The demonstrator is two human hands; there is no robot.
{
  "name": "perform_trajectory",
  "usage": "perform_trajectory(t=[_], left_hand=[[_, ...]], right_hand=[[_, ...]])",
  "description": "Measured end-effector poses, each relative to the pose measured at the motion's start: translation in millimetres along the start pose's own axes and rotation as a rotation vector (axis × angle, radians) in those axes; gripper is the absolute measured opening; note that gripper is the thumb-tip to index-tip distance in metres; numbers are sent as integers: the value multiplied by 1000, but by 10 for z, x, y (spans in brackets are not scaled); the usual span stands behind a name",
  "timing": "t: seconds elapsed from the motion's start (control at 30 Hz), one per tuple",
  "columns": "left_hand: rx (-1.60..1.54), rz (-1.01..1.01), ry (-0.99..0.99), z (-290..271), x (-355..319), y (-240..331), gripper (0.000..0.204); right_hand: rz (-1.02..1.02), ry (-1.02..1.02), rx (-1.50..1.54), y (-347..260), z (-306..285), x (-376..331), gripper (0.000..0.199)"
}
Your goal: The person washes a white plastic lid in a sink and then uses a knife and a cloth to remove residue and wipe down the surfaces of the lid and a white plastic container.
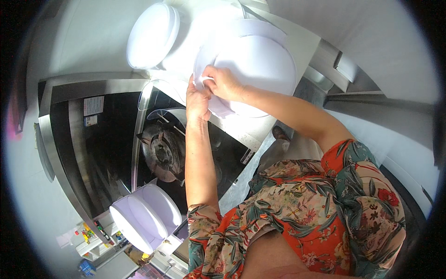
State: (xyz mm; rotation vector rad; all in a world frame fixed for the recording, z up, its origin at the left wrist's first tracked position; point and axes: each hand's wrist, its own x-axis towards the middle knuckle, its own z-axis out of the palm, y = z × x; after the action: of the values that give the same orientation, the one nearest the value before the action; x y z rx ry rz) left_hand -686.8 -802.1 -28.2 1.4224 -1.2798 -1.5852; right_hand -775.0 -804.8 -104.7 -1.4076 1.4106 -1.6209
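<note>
Gripping round white bowl [260, 65] rim | left hand [197, 102], right hand [225, 83] (fingers clamped)

Glare washed out the plate [251, 69] and the counter [278, 32] under it; edges unclear. Left hand [197, 100] fingertips hidden behind plate rim. Items on shelf [93, 237] too small to identify.

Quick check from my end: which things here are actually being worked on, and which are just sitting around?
In hand:
- large white round container, its rim gripped by both hands
- left hand
- right hand

Lying about:
- white lid on the counter behind
- gas burner, nothing on it
- white tub at lower left
- small colourful items beside it
</note>
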Motion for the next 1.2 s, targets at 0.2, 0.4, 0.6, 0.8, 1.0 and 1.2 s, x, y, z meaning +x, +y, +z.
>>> perform_trajectory(t=[0.2,0.4,0.6,0.8,1.0,1.2], left_hand=[[-13,36,-57,94,-41,-13,67],[-21,30,7,116,-75,-39,66],[-48,25,-21,123,-79,-39,65],[-34,52,33,62,-188,-165,62],[2,81,-56,258,-692,-282,65],[293,149,-99,5,-371,69,70]], right_hand=[[341,496,246,119,-256,733,15],[103,25,-32,20,-23,102,16],[229,-87,-305,86,-116,267,17],[120,-121,-75,-132,-86,-49,14],[196,-220,-213,-57,-266,-70,15],[21,-363,-179,-55,-424,-332,13]])
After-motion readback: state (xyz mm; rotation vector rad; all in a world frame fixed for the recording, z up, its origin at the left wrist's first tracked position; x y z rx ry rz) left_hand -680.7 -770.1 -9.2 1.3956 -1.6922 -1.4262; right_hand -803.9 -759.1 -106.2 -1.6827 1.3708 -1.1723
